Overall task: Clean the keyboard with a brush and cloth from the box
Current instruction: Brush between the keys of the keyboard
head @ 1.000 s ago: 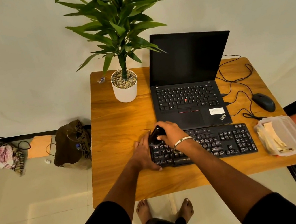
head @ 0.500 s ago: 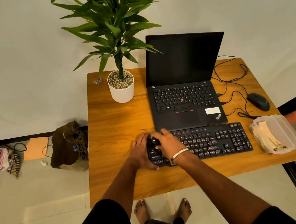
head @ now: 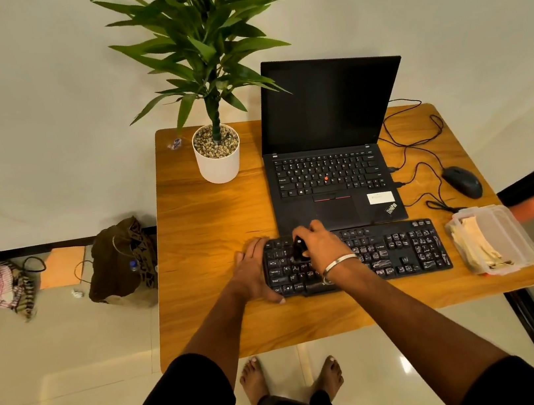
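A black keyboard (head: 401, 250) lies along the front of the wooden table (head: 205, 218). My right hand (head: 324, 245) is closed around a small black brush (head: 299, 249) whose bristles rest on the keys at the keyboard's left part. My left hand (head: 253, 272) lies flat against the keyboard's left end, fingers spread, holding nothing. At the table's right end stands a clear plastic box (head: 506, 236) with a pale folded cloth (head: 475, 240) inside.
Behind the keyboard stands an open black laptop (head: 329, 144). A white potted plant (head: 218, 155) is at the back left, a black mouse (head: 462, 181) with tangled cables at the back right. A brown bag (head: 121, 258) sits on the floor left of the table.
My right hand has carried the brush a little to the right across the keys. The left hand stays at the keyboard's left end. The camera view shifted slightly.
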